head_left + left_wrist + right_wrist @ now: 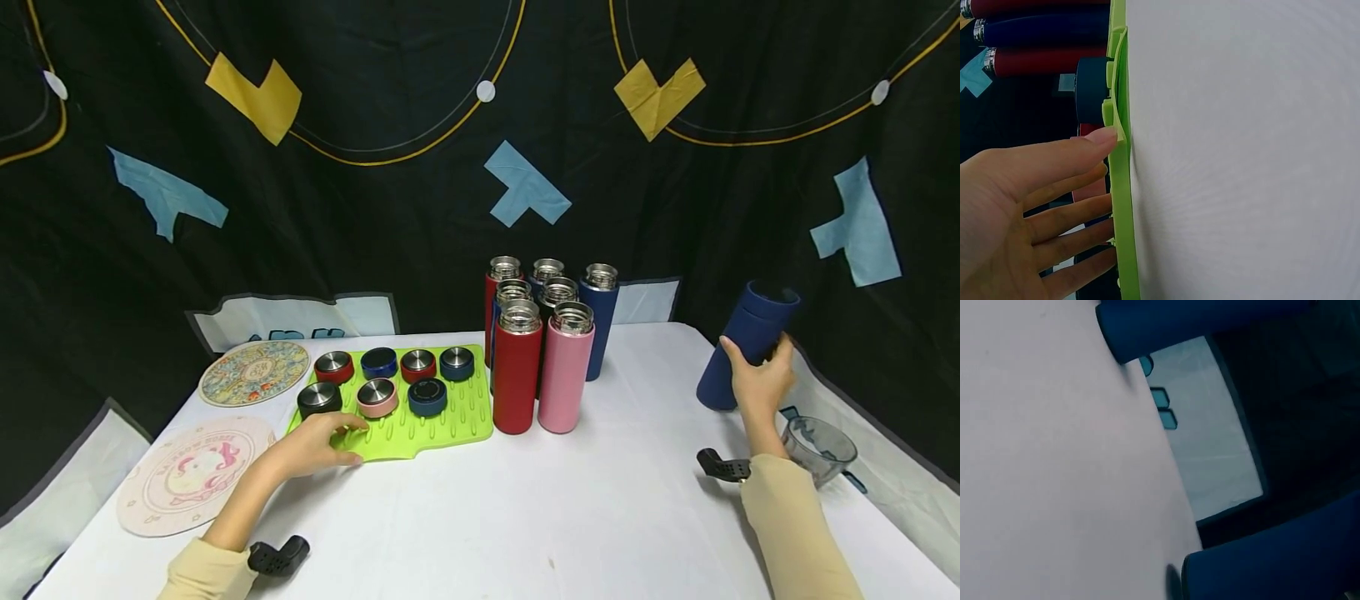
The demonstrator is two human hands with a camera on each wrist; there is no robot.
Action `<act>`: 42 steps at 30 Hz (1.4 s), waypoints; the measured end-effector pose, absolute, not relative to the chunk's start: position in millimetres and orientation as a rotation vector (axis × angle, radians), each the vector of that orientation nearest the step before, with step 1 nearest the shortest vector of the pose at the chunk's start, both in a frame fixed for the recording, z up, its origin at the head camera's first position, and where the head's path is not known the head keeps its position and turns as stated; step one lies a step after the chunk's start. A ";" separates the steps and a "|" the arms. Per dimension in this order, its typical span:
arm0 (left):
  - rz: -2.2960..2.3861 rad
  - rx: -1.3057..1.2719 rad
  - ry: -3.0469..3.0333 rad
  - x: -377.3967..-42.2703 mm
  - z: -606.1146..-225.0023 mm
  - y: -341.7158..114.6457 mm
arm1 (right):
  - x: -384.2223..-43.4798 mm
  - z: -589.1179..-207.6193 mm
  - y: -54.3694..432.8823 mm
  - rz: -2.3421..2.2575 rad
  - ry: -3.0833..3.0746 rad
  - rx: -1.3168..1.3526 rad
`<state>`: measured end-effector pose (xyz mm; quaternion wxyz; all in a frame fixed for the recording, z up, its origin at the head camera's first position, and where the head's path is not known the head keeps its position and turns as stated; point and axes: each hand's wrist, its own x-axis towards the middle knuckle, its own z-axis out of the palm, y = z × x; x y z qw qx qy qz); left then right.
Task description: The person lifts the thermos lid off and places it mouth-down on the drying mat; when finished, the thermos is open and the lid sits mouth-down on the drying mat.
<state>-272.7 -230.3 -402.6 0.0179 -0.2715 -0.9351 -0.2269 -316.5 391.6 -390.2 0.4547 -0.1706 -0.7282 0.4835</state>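
Note:
My right hand [760, 385] grips a navy blue bottle [750, 329], tilted with its top leaning right, at the table's right side. Its lower part [1272, 569] shows in the right wrist view, close over the tabletop. My left hand [315, 446] rests at the front left corner of a lime-green ridged mat [465, 421], fingers fairly straight, thumb at the mat's edge. Several bottle lids stand on that mat in two rows, including a black lid [319, 398] nearest the hand, a pink lid [377, 398] and a navy lid [427, 397].
Lidless bottles stand grouped mid-table, with a red bottle [516, 375] and a pink bottle [566, 375] in front. A clear glass bowl [821, 450] sits by my right forearm. Two round mats, one patterned [255, 373] and one pale pink [172, 500], lie left. Black cloth [375, 217] hangs behind.

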 end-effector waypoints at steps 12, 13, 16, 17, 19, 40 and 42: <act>-0.707 -0.866 -2.890 -272.1 -402.1 -230.7 | -305.7 -348.5 364.2 1.200 -1.769 -0.339; -0.705 -0.865 -2.886 -271.8 -402.2 -230.6 | -304.0 -345.4 361.8 1.204 -1.769 -0.327; -0.716 -0.863 -2.862 -271.3 -401.2 -229.8 | -297.4 -335.9 353.6 1.209 -1.772 -0.283; -0.722 -0.852 -2.856 -270.7 -399.2 -228.8 | -294.9 -332.8 350.7 1.212 -1.773 -0.269; -0.730 -0.844 -2.831 -269.4 -393.1 -225.8 | -289.7 -326.1 344.8 1.217 -1.772 -0.233; -0.912 -0.926 -2.447 -255.4 -311.6 -154.4 | -239.1 -291.9 252.7 1.242 -1.927 0.226; -0.957 -0.945 -2.406 -254.4 -307.6 -146.6 | -235.5 -291.8 243.4 1.233 -1.947 0.281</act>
